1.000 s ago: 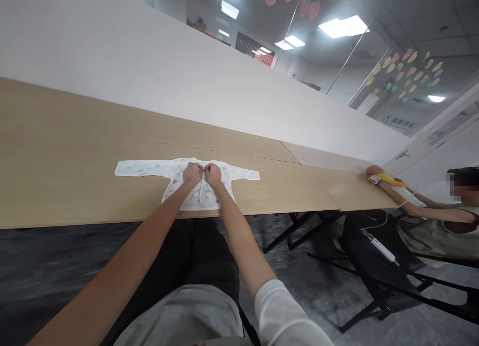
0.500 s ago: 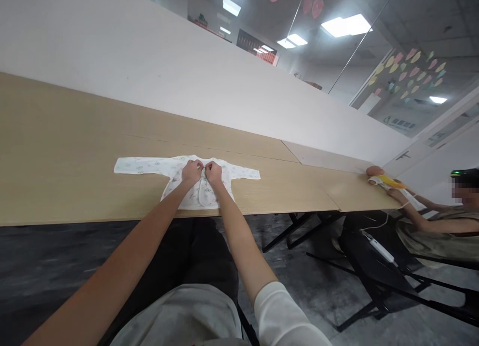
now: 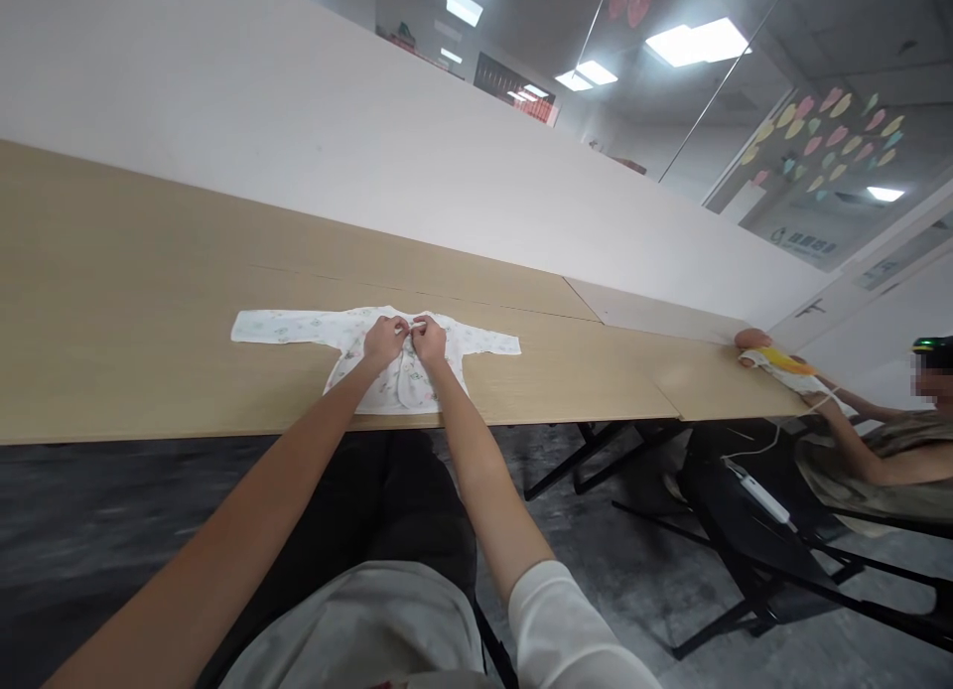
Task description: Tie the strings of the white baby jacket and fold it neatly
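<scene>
A small white baby shirt [image 3: 348,327] with a faint coloured print lies flat on the table, its sleeves spread to both sides. At the upper middle of its front, my left hand [image 3: 385,341] pinches the fabric near the neckline. Close beside it, my right hand [image 3: 430,342] is also closed on the shirt, fingertips almost meeting the left ones. Whatever small part sits between the fingertips is too small to make out. Below the hands, the front flap with its rounded edge hangs down toward the table's front edge.
The long wooden table [image 3: 149,272] runs along a white partition [image 3: 313,153]. At the far right a co-worker [image 3: 885,451] handles a doll [image 3: 753,340] with yellow and white cloth. A black folding chair [image 3: 751,530] carries a white power strip [image 3: 759,492].
My hands keep their pinch at the shirt's neckline with only slight finger movement. The view has shifted a little. At the right, the co-worker's arms have moved slightly around the doll.
</scene>
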The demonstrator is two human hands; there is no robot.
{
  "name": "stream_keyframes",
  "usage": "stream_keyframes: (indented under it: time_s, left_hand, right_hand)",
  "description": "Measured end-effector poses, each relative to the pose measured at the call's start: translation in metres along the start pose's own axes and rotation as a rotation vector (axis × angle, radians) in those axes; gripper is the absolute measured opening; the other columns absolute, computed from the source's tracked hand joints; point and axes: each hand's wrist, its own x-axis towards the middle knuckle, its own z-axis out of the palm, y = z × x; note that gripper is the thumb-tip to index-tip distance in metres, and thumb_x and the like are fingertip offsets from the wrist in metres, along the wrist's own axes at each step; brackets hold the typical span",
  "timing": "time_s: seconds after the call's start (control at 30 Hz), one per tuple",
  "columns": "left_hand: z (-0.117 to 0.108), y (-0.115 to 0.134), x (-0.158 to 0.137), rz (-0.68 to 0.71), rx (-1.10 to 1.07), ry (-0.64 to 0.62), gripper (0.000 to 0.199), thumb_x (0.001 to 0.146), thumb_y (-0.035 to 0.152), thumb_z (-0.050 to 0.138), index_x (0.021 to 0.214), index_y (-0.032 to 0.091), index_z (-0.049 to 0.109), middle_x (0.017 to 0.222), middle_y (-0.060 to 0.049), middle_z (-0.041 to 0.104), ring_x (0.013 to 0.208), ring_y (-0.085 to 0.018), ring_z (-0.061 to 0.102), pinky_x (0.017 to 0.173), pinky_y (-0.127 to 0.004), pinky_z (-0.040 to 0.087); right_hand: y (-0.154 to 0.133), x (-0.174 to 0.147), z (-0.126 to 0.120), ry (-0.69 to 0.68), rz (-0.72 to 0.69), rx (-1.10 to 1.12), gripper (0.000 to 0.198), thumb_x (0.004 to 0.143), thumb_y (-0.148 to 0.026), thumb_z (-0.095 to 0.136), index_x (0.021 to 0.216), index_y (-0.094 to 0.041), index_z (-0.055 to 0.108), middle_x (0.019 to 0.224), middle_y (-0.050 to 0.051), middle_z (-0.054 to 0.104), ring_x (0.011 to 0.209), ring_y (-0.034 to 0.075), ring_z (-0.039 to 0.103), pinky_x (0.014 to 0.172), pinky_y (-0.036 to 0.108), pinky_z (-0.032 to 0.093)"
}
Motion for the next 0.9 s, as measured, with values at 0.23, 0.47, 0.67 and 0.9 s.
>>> stream_keyframes:
  time_s: [0.23,0.47,0.67,0.9]
  left_hand:
    - [-0.001,0.003,-0.002,0.006,0.009,0.003,0.024,0.089,0.028,0.051,0.1,0.023,0.072,0.112,-0.008,0.065,0.096,-0.02,0.062,0.083,-0.027,0.048]
    - [-0.006,0.003,0.0,0.102,0.02,-0.087,0.028,0.084,0.023,0.05,0.097,0.021,0.075,0.109,-0.007,0.072,0.102,-0.023,0.064,0.087,-0.028,0.049]
    - [-0.019,-0.008,-0.001,0.15,-0.079,-0.204,0.036,0.078,0.025,0.056,0.11,0.018,0.071,0.111,-0.007,0.074,0.099,-0.021,0.067,0.09,-0.028,0.049]
    - [-0.025,-0.011,-0.012,0.073,0.014,-0.217,0.029,0.081,0.036,0.057,0.095,0.021,0.077,0.098,-0.007,0.077,0.091,-0.024,0.069,0.08,-0.029,0.05]
  right_hand:
    - [-0.002,-0.002,-0.002,0.003,-0.009,0.011,0.033,0.083,-0.006,0.046,0.105,-0.02,0.066,0.08,0.0,0.071,0.075,0.014,0.064,0.079,0.023,0.049]
    - [-0.002,-0.002,-0.001,0.005,0.017,0.104,0.031,0.084,-0.008,0.046,0.104,-0.021,0.066,0.073,-0.002,0.068,0.073,0.014,0.063,0.077,0.022,0.049]
    - [-0.003,0.001,-0.003,0.058,0.089,0.135,0.03,0.08,-0.008,0.046,0.1,-0.018,0.067,0.072,-0.001,0.066,0.07,0.014,0.063,0.072,0.022,0.049]
    - [-0.006,0.0,-0.01,0.089,0.11,0.242,0.027,0.082,-0.012,0.047,0.102,-0.017,0.065,0.069,-0.002,0.063,0.068,0.013,0.061,0.068,0.02,0.048]
